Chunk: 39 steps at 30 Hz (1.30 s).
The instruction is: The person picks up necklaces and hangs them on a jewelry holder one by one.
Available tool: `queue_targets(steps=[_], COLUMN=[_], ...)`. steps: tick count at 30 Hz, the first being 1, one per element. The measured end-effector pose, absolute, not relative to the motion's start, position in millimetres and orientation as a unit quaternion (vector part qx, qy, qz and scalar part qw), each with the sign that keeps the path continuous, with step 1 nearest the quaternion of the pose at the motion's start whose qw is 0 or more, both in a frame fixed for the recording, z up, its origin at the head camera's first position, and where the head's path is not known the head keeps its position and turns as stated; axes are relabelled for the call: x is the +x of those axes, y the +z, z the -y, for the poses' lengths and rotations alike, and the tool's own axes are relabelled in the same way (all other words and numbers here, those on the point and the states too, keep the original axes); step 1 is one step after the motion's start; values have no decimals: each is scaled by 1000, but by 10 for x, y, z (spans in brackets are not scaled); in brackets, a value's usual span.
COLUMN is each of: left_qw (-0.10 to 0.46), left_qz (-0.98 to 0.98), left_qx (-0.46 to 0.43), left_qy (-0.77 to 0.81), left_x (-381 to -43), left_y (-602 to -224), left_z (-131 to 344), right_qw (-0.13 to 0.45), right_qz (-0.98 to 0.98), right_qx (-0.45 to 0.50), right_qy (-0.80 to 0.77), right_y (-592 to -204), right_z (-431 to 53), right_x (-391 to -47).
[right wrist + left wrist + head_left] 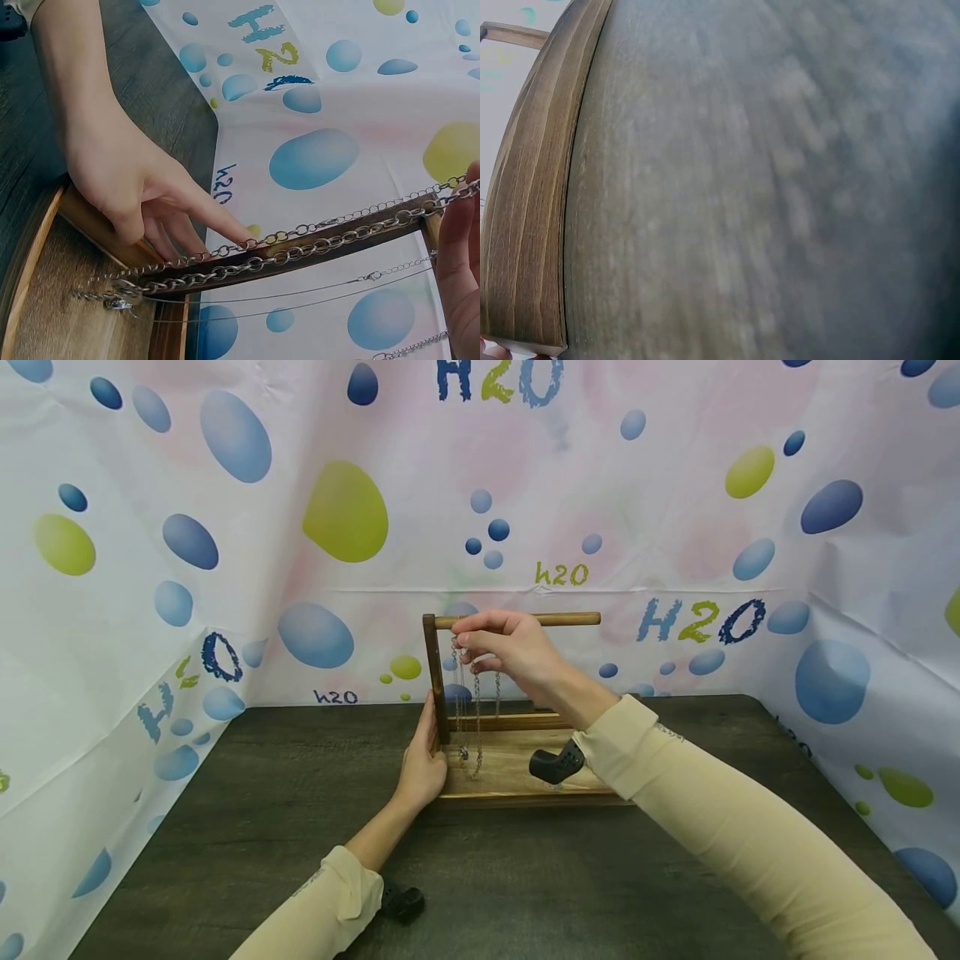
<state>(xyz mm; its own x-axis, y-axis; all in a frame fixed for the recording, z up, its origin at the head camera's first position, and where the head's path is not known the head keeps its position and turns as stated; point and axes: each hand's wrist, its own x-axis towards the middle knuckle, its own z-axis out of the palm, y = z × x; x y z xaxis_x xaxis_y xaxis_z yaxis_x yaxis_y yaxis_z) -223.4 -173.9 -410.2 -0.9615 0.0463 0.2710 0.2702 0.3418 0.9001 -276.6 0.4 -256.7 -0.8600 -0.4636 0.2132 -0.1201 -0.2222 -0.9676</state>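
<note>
A wooden jewelry stand (pixel 517 795) with one upright post (pixel 432 668) and a horizontal bar (pixel 570 619) stands on the dark table. At the bar, my right hand (pixel 513 647) pinches a silver chain necklace (pixel 477 718) between thumb and fingers. Its thick links (pixel 322 246) run down toward the tray in the right wrist view. Thinner chains (pixel 300 299) hang beside it. My left hand (pixel 422 768) rests against the stand's left end, fingers extended along the post. Stained wood (pixel 532 195) fills the left edge of the left wrist view.
A black wrist camera (pixel 557 766) sits by the right cuff, over the tray. Another black wrist camera (pixel 402 903) is at the left cuff, near the table (pixel 525 877). A printed white backdrop (pixel 525 510) rises behind and at both sides.
</note>
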Motion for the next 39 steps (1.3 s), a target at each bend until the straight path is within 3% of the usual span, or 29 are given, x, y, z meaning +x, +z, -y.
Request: queue_targets(steps=[5,39], left_qw=[111,95], left_qz=[811,814], left_qx=[-96,-92], left_qy=[-567,-566], left_x=[-2437,-2409], left_y=[-4400,-4374], left_z=[1800,1801], right_qw=[112,96], right_qz=[-614,-651], right_qx=[-237,-212], right_qy=[-744,-723], right_y=[-2563,-2682], right_z=[-26,-269], right_x=[-2777,-2906])
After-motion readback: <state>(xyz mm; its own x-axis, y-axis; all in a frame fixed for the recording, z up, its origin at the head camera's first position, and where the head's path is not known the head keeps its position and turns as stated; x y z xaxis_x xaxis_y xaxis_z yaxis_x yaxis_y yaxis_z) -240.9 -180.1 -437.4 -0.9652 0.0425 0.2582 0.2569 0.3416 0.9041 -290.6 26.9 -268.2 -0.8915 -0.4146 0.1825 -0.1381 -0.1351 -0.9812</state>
